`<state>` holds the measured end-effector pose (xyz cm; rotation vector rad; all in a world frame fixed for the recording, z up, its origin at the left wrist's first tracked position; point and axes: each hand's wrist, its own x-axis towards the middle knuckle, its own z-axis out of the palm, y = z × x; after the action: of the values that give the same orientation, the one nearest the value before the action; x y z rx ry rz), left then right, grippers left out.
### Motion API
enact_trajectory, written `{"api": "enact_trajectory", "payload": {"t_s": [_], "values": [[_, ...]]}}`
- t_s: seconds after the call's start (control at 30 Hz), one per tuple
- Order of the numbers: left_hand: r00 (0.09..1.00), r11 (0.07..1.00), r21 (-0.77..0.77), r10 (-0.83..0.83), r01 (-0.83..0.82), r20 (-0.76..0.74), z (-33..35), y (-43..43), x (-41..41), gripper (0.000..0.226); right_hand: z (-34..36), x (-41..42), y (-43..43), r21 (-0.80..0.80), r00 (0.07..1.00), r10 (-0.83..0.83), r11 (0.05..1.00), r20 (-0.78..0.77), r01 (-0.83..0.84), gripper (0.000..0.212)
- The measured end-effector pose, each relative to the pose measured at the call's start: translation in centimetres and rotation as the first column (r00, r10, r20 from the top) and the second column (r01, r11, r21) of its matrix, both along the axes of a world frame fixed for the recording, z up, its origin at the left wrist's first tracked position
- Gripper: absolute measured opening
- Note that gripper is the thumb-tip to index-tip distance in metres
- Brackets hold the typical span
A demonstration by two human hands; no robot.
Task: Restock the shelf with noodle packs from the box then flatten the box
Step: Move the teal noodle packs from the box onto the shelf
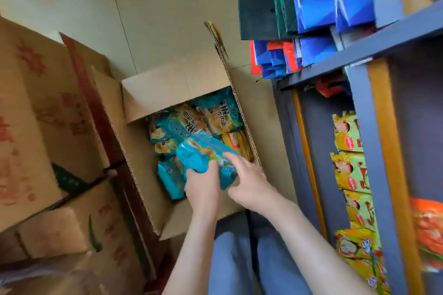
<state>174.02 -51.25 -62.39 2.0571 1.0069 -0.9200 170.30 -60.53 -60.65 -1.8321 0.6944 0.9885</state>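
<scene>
An open cardboard box stands on the floor with its flaps up. Several teal and yellow noodle packs lie inside it. A teal noodle pack is raised just above the others, gripped from both sides. My left hand holds its near left end and my right hand clasps its right end. The grey shelf rises at the right, with yellow-green noodle packs lined along its edge.
Stacked closed cartons fill the left side. Blue, red and green gift bags hang off the upper shelf. Orange packs sit deeper on the shelf at the right. My legs in blue trousers are below the box.
</scene>
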Motion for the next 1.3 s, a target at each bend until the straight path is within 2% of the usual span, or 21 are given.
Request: {"api": "enact_trajectory", "payload": {"t_s": [0.07,0.1,0.17,0.27,0.37,0.43,0.5,0.6,0.63,0.73,0.83,0.93,1.07,1.17,1.23,1.3], "values": [[1.000,0.996,-0.091,0.018,-0.017,0.016,3.8,-1.2,0.8,0.047,3.2,-0.5,-0.6,-0.111,0.984,0.171,0.980,0.053,-0.165,0.089],[0.999,0.989,-0.148,0.013,-0.009,0.029,5.7,-1.8,1.0,0.054,4.8,-0.7,-0.9,-0.182,0.976,0.190,0.969,0.105,-0.169,0.090],[0.998,0.967,-0.249,-0.050,0.056,0.029,9.1,-2.8,1.6,0.065,8.0,-1.1,-1.6,-0.313,0.957,0.150,0.947,0.250,-0.067,0.082],[0.990,0.921,-0.363,-0.129,0.141,0.058,14.0,-4.3,1.9,0.045,13.4,-1.9,-2.8,-0.366,0.907,0.045,0.923,0.418,0.123,0.065],[0.977,0.854,-0.474,-0.174,0.214,0.126,19.0,-5.9,1.9,0.043,18.9,-3.1,-4.0,-0.323,0.885,-0.154,0.892,0.439,0.315,0.054],[0.977,0.792,-0.573,-0.157,0.212,0.144,21.8,-6.9,1.7,0.032,21.7,-3.9,-4.9,-0.291,0.848,-0.301,0.844,0.436,0.450,0.043],[0.972,0.749,-0.621,-0.158,0.234,0.175,23.9,-7.6,1.5,0.026,24.0,-4.5,-5.9,-0.247,0.765,-0.419,0.775,0.489,0.582,0.035],[0.926,0.726,-0.575,-0.282,0.378,0.252,26.1,-8.2,1.0,0.011,27.3,-5.5,-7.1,-0.146,0.634,-0.573,0.672,0.520,0.726,0.034],[0.908,0.720,-0.553,-0.330,0.419,0.258,26.9,-8.3,0.8,0.013,28.5,-5.8,-7.4,-0.079,0.567,-0.633,0.628,0.527,0.774,0.035],[0.903,0.672,-0.609,-0.372,0.422,0.216,28.9,-8.6,0.3,0.041,31.8,-7.4,-8.1,0.079,0.402,-0.735,0.523,0.545,0.849,0.036],[0.895,0.546,-0.722,-0.371,0.426,0.247,31.0,-9.2,-0.3,0.064,34.8,-9.1,-8.8,0.182,0.285,-0.760,0.465,0.585,0.866,0.037],[0.812,0.416,-0.721,-0.461,0.554,0.358,32.6,-10.7,-0.6,0.067,36.9,-11.3,-9.9,0.177,0.239,-0.727,0.444,0.644,0.878,0.041],[0.658,0.307,-0.621,-0.586,0.721,0.474,34.5,-13.5,-0.9,0.048,38.9,-14.5,-12.1,0.213,0.124,-0.711,0.365,0.692,0.906,0.041],[0.491,0.211,-0.480,-0.641,0.851,0.589,37.1,-16.1,-2.1,0.044,41.0,-16.6,-13.9,0.200,0.077,-0.682,0.318,0.728,0.927,0.042],[0.361,0.195,-0.312,-0.651,0.930,0.668,38.6,-17.8,-2.9,0.048,41.9,-17.5,-15.0,0.195,0.062,-0.676,0.298,0.734,0.934,0.041],[0.300,0.203,-0.222,-0.626,0.954,0.720,39.6,-19.4,-3.7,0.050,41.8,-18.6,-16.1,0.191,0.047,-0.687,0.267,0.725,0.945,0.037]]}}
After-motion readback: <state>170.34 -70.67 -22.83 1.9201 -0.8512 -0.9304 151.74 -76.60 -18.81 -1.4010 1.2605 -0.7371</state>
